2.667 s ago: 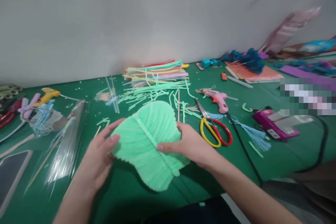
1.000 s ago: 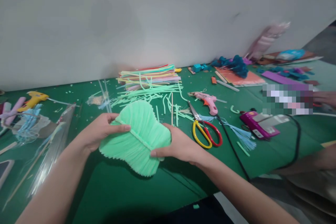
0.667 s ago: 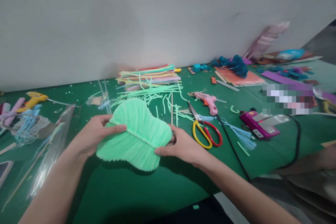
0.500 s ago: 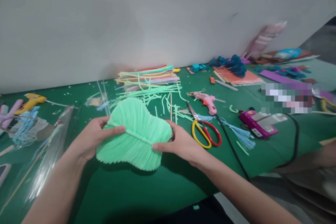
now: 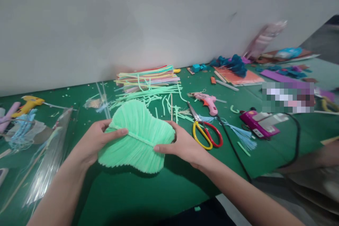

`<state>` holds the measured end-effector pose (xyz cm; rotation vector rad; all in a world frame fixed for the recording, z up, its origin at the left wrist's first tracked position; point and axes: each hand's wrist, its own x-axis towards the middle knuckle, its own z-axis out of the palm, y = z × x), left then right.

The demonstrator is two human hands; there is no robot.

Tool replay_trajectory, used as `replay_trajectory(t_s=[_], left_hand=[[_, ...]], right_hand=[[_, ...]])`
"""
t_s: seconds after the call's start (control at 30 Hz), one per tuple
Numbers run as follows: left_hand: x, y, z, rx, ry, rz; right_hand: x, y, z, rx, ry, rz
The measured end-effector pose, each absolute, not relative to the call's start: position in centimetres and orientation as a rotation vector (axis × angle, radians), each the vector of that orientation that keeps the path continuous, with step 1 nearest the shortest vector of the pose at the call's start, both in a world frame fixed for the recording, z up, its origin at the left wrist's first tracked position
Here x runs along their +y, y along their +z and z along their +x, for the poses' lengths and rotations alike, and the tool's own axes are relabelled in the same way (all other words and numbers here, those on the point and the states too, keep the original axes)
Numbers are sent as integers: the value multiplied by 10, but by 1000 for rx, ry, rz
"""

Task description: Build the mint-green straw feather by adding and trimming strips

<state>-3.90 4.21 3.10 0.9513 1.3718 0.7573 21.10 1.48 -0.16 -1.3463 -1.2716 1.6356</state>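
Note:
A mint-green leaf shape made of pipe cleaners is held above the table, with a raised rib running along its middle. My left hand grips its left end, thumb pressed on the rib and fingers behind. On the right end, my right hand pinches it the same way, thumb near the rib; the fingers underneath are hidden. Just right of my right hand lie scissors with one yellow and one red handle. Loose green pipe cleaners are scattered behind the leaf.
A bundle of coloured pipe cleaners lies near the wall. A pink glue gun and a magenta device with a black cord sit to the right. At left are a yellow glue gun and clear plastic sleeves. Another person's arm shows at right.
Both hands keep the same grip on the leaf, which has barely shifted. The surroundings have moved slightly to the left in view.

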Motion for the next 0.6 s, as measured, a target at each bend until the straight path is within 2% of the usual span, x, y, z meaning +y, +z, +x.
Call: replay_trajectory(t_s=[0.1, 0.3, 0.6], left_hand=[[43, 29, -40, 1377, 766, 944], [45, 25, -43, 1390, 806, 927], [44, 27, -43, 1439, 828, 871]], right_hand=[[15, -3, 211, -1256, 1617, -1342], [14, 0, 211, -1071, 1814, -1259], [15, 1, 214, -1223, 1776, -1351]])
